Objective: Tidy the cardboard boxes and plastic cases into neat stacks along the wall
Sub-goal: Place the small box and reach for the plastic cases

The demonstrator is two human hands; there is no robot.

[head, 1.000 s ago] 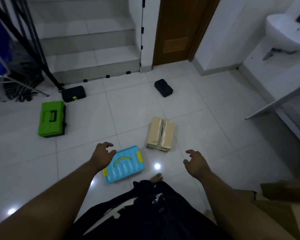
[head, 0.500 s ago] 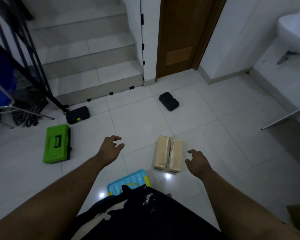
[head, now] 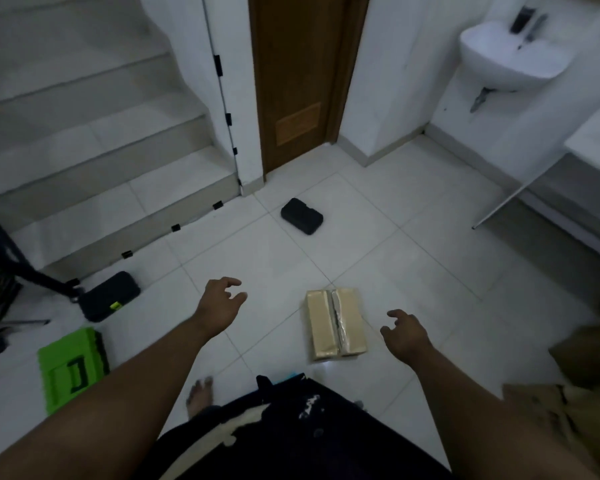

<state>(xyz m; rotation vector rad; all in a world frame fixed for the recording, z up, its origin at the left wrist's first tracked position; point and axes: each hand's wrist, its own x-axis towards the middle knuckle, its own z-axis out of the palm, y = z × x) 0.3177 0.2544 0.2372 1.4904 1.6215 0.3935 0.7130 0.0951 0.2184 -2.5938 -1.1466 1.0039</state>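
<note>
On the floor [head: 413, 220], a green case [head: 71, 367] lies far left, a black case [head: 110, 301] beyond it. The left hand [head: 220, 303] is loose, holding nothing; the taped cardboard box [head: 335, 323] lies between it and the right hand [head: 404, 332], equally loose.

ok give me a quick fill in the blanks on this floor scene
1. The left hand and right hand both hold ____.
2. The small black plastic case lies before the brown wooden ____.
3. The ridged plastic toolbox at far left is bright ____.
Missing words: nothing; door; green.
</note>
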